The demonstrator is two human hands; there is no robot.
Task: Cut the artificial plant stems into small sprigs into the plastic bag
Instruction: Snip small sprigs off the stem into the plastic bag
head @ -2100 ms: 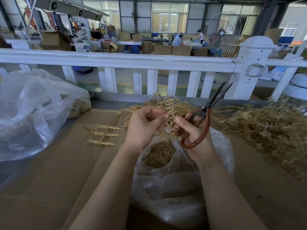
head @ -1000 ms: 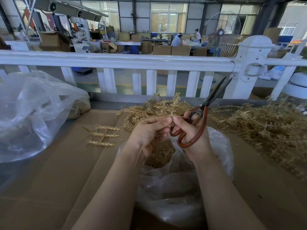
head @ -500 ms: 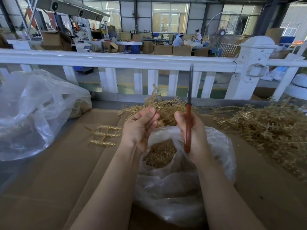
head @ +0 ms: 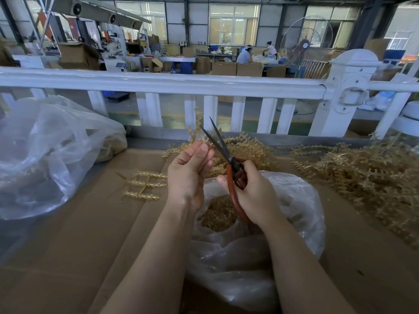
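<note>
The artificial plant stem [head: 197,126] stands upright, pinched in the fingers of the left hand [head: 187,175] above the plastic bag [head: 292,214]. The right hand [head: 254,193] grips the red handles of the scissors [head: 223,152], whose blades are parted slightly around the stem. Cut sprigs [head: 217,213] fill the bag's mouth. A loose stem [head: 145,183] lies on the cardboard [head: 79,234] left of the bag; a heap of stems [head: 362,171] lies right of it, and a clear sack [head: 45,155] farther left.
</note>
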